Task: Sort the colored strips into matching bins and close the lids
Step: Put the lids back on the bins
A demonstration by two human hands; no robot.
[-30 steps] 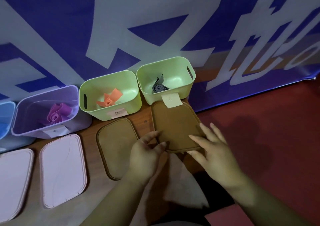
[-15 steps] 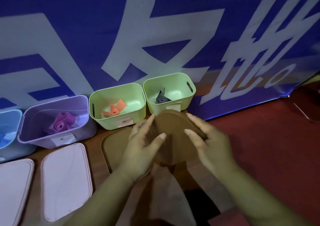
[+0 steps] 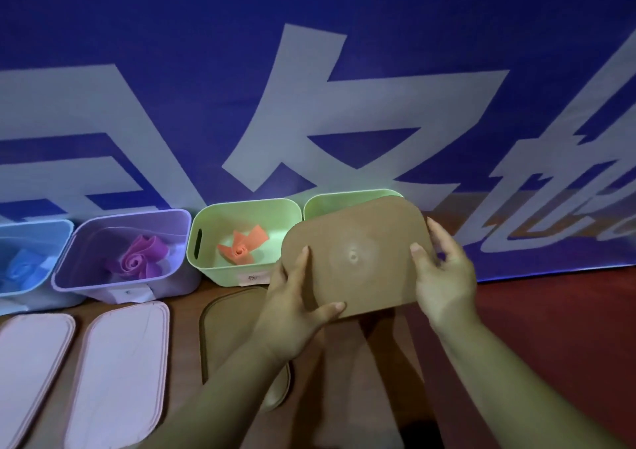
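Note:
I hold a brown lid (image 3: 358, 255) with both hands over the rightmost green bin (image 3: 330, 200), covering most of it and hiding its grey strip. My left hand (image 3: 292, 311) grips the lid's near left corner. My right hand (image 3: 444, 276) grips its right edge. To the left, an open green bin (image 3: 213, 262) holds an orange strip (image 3: 242, 247). A purple bin (image 3: 86, 276) holds a purple strip (image 3: 137, 257). A blue bin (image 3: 41, 276) at the far left holds a blue strip (image 3: 17, 266).
A second brown lid (image 3: 230, 328) lies flat in front of the orange strip's bin, partly under my left forearm. Two pink lids (image 3: 120, 362) (image 3: 31, 362) lie flat on the wooden surface at left. A blue-and-white banner stands behind the bins. Red floor lies to the right.
The brown lid was lifted off the surface, turned face up and carried over the rightmost green bin, hiding the grey strip. The camera has moved closer.

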